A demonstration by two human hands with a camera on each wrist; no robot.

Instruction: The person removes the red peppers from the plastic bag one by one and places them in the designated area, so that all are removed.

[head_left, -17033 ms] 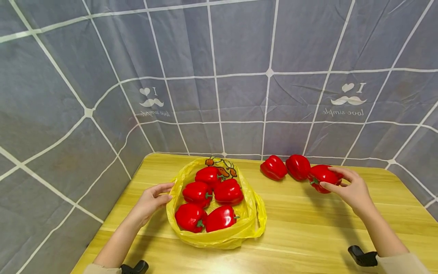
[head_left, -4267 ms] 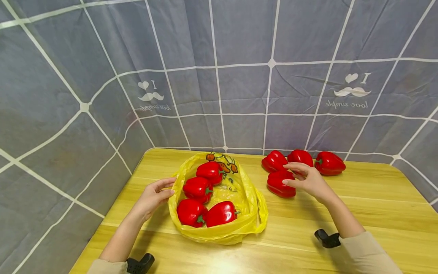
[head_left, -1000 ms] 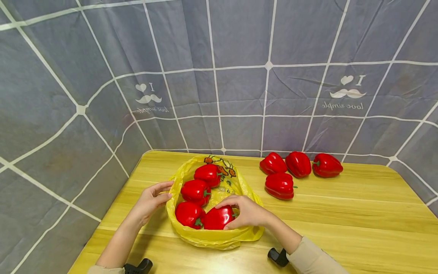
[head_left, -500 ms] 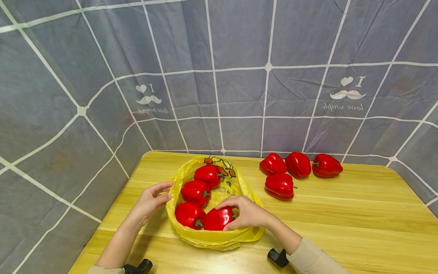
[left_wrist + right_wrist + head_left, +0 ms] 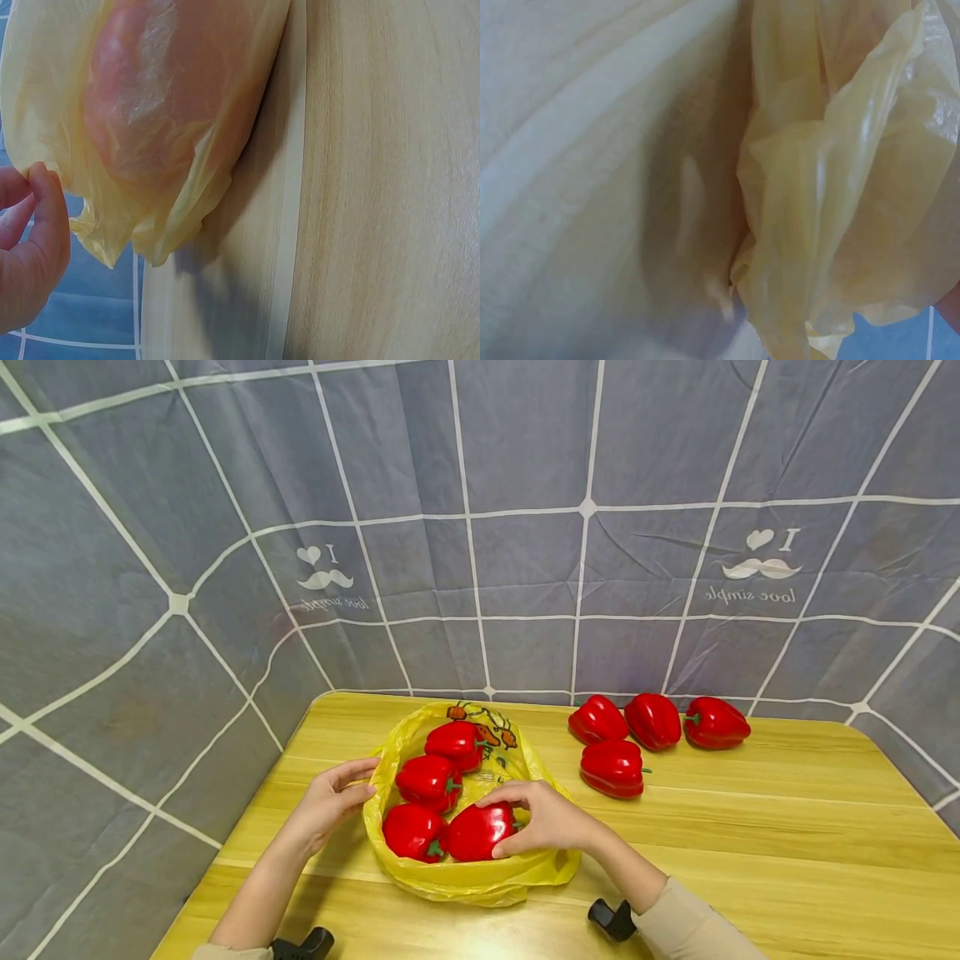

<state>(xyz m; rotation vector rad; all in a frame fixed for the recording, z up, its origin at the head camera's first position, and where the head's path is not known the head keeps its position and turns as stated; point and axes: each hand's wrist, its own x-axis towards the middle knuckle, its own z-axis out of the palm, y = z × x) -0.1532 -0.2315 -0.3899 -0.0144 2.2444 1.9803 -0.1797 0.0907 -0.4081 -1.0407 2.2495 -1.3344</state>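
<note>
A yellow plastic bag lies on the table with its mouth held wide and several red bell peppers inside. My left hand pinches the bag's left rim; in the left wrist view the fingers of this hand grip the thin plastic, and red shows through the bag. Inside the bag at the front right, my right hand grips a pepper between thumb and fingers. Another pepper is beside it. The right wrist view shows mostly crumpled bag, which hides the gripped pepper.
Several red peppers stand right of the bag: one nearer, and three behind, at left, middle and right. A grey curtain with white lines hangs behind the wooden table.
Since a second ago, the gripped pepper and my right hand have risen very slightly. Compared with the oldest frame, one fewer pepper lies in the bag and one more stands on the table.
</note>
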